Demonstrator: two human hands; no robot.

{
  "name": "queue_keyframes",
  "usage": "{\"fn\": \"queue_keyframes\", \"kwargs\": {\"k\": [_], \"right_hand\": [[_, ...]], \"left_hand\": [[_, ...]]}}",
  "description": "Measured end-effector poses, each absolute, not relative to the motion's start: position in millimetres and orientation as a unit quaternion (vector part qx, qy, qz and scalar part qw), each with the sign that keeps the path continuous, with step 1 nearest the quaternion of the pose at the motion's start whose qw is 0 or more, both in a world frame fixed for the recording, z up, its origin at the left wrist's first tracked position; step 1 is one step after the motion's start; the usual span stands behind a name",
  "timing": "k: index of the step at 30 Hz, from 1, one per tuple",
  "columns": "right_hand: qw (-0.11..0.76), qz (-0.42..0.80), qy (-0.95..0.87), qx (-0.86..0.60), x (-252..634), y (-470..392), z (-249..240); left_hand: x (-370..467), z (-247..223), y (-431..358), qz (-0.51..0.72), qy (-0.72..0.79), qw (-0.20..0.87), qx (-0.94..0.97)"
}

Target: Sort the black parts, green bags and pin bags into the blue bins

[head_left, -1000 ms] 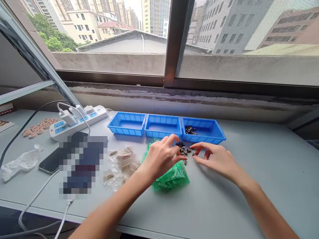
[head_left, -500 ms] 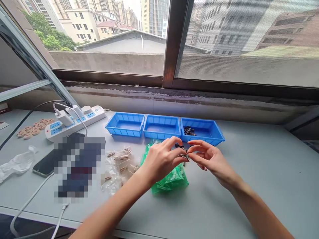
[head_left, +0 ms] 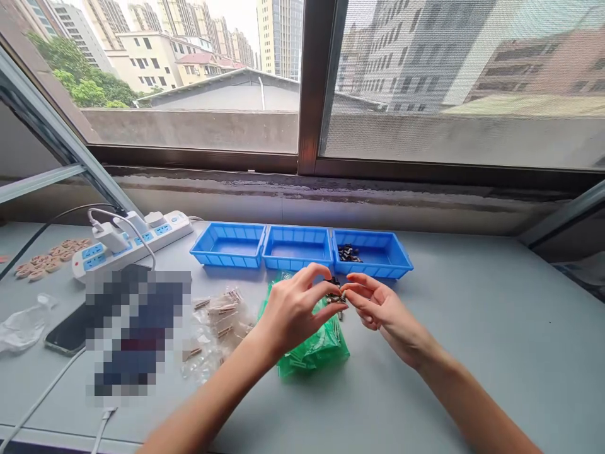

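My left hand (head_left: 295,306) is closed in a pinch on a small black and metallic part (head_left: 336,297), over a green plastic bag (head_left: 314,353). From the other side, the thumb and index finger of my right hand (head_left: 380,306) meet at the same part, pinched on its end. The fingers hide much of the part, so its exact kind does not show. Just behind my hands, the right blue bin (head_left: 385,255) holds a small heap of dark and metallic pieces (head_left: 348,253).
Two more blue bins (head_left: 227,257) (head_left: 297,260) stand in line to the left. Clear bags with thin pieces (head_left: 220,328) lie left of the green bag. Further left are a power strip (head_left: 137,243), phones (head_left: 70,325), cables, crumpled plastic (head_left: 26,325) and wooden discs (head_left: 51,260).
The view has turned slightly, so the whole scene sits a little lower and further left. My hands stay together at the small part, with their grip much the same.
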State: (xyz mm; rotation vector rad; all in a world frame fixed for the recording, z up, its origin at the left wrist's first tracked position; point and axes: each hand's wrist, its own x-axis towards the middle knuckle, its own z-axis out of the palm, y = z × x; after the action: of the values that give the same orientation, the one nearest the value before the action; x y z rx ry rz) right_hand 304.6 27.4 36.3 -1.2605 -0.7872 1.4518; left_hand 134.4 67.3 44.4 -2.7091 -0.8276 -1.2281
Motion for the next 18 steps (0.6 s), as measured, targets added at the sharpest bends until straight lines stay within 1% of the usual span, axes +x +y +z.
{"fn": "queue_keyframes", "kwargs": {"k": [3,8,14,18], "right_hand": [[0.498,0.618,-0.323,-0.516,301,27,35],[0.507,0.607,-0.311,-0.527,301,27,38],[0.471,0.645,-0.322,-0.508,300,25,44],[0.468,0.651,-0.323,-0.503,299,24,49]], "left_hand": [[135,45,67,-0.396,-0.274,0.028,-0.876],[135,45,67,-0.397,-0.274,0.025,-0.875],[135,44,68,-0.385,-0.263,0.025,-0.884],[136,44,67,-0.384,-0.266,0.02,-0.884]]}}
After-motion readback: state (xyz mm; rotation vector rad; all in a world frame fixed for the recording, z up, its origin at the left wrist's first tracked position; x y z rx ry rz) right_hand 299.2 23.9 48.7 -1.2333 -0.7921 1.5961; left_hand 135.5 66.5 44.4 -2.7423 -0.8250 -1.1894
